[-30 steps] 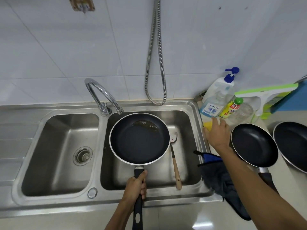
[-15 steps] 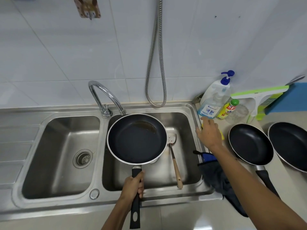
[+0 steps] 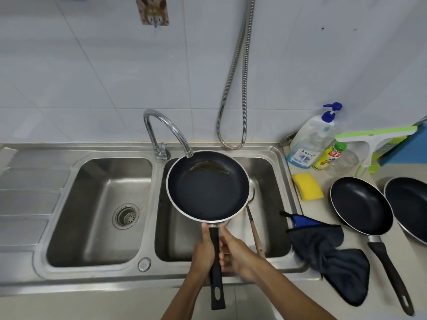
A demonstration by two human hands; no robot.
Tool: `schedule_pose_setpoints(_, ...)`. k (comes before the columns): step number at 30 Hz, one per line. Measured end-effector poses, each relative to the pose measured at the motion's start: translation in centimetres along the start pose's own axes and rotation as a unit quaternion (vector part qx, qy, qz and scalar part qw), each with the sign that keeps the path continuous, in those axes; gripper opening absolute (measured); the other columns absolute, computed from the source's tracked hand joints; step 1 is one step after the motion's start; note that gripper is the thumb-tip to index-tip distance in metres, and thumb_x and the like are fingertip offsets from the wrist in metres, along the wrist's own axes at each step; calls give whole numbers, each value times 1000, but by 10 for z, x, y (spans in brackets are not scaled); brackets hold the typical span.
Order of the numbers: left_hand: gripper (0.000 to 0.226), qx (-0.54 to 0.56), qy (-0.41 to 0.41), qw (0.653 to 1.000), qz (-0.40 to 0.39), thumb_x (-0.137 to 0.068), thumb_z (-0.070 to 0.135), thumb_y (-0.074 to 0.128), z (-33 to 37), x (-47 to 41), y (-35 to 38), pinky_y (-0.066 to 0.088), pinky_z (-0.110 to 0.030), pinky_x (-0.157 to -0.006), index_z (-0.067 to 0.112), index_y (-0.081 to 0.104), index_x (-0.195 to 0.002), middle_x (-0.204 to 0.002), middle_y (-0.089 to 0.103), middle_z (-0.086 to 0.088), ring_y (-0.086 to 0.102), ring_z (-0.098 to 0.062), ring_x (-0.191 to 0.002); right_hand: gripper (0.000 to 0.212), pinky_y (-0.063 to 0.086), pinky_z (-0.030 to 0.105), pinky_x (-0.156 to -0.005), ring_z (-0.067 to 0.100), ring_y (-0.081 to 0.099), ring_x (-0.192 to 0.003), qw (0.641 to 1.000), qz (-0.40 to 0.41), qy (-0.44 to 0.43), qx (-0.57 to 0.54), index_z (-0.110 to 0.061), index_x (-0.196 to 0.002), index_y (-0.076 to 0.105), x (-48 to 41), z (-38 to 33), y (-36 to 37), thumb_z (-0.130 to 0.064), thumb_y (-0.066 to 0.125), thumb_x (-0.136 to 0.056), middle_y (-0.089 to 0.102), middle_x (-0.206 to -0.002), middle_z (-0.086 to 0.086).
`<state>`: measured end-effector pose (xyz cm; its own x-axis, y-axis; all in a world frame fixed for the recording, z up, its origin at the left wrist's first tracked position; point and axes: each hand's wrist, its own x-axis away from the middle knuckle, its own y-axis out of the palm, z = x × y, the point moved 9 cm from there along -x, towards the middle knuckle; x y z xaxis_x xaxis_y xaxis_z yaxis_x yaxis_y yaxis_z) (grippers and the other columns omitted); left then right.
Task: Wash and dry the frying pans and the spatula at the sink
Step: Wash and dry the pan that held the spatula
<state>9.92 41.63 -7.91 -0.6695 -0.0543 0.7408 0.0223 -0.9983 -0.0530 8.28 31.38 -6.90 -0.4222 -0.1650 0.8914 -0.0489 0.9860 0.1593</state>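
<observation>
Holding the black non-stick frying pan (image 3: 208,190) roughly level over the right basin (image 3: 275,179) of the stainless steel double sink, the left hand (image 3: 202,249) has its fingers curled round the black plastic handle (image 3: 216,273) just behind the pan body. The right hand (image 3: 239,254) lies against the opposite side of the handle, thumb pointing toward the rim. Its other fingers are hidden beneath the handle, so whether they grip cannot be told. The curved chrome tap (image 3: 167,125) ends just above the pan's far edge, and no water is seen running. A shallow pool of oily residue (image 3: 208,168) sits at that edge.

The wooden-handled metal spatula (image 3: 255,234) lies in the same basin, partly under the pan. A second black frying pan (image 3: 361,204) and a third black frying pan (image 3: 409,204) rest on the counter to the right, near the yellow sponge (image 3: 307,189) and the dark cloth (image 3: 332,255) draped over the sink edge.

Probable faults:
- Tilting the pan sideways would likely spill residue outside the basin.
- Opening the tap fully would probably splash off the shallow pan.
- A greasy handle may slip while grip passes between hands.
- Lowering the pan onto the spatula would leave it rocking.
</observation>
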Motion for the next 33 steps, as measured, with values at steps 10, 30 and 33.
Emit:
schedule_pose_setpoints(10, 97, -83, 76, 993, 18, -87, 84, 1, -12, 5, -5, 58, -40, -75, 16, 66, -64, -67, 71, -5, 71, -20, -69, 39, 50, 33, -72, 28, 64, -79, 990, -7, -40, -137, -15, -109, 75, -6, 24, 17, -46, 75, -86, 65, -84, 17)
schedule_pose_setpoints(30, 66, -439, 406, 771, 220, -105, 51, 34, 64, 48, -71, 41, -26, -42, 16, 66, -59, -46, 59, -1, 56, -25, -39, 32, 32, 24, -41, 12, 39, -47, 969, 94, -186, -130, -2, -102, 61, -18, 9, 12, -33, 58, -102, 53, -72, 7)
schedule_pose_setpoints(33, 43, -447, 419, 748, 254, -105, 49, 39, 141, 15, -119, 49, -37, -56, 20, 63, -85, -76, 66, -3, 64, -27, -67, 28, 31, 24, -39, 10, 39, -47, 971, 89, -185, -121, -2, -102, 59, -17, 11, 13, -30, 56, -104, 57, -79, 5)
